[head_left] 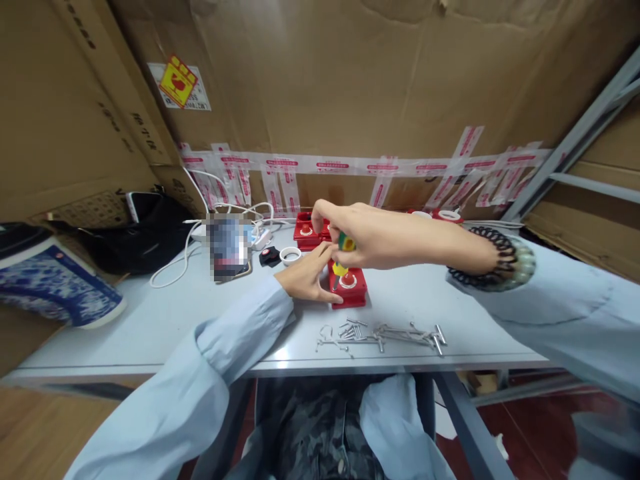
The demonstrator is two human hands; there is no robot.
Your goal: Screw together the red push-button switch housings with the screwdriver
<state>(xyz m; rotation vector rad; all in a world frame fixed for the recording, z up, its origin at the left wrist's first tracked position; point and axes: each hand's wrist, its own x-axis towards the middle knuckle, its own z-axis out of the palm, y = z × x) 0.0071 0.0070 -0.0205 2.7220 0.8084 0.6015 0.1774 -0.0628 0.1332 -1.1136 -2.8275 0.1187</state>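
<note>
While left hand steadies the glossy square red box, right hand grips a screwdriver.

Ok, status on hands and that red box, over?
Left hand steadies red plastic button box. Right hand grips green-yellow screwdriver, tip down on it. Loose silver screws lie nearby, clear.

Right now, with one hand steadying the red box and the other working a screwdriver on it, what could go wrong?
1. The left hand has its fingers right beside the screwdriver tip; a slip off the red box could jab them.
2. The loose screws lie near the table edge; a sleeve could sweep them off.
3. The right hand hides the tip, so alignment may suffer.
</note>
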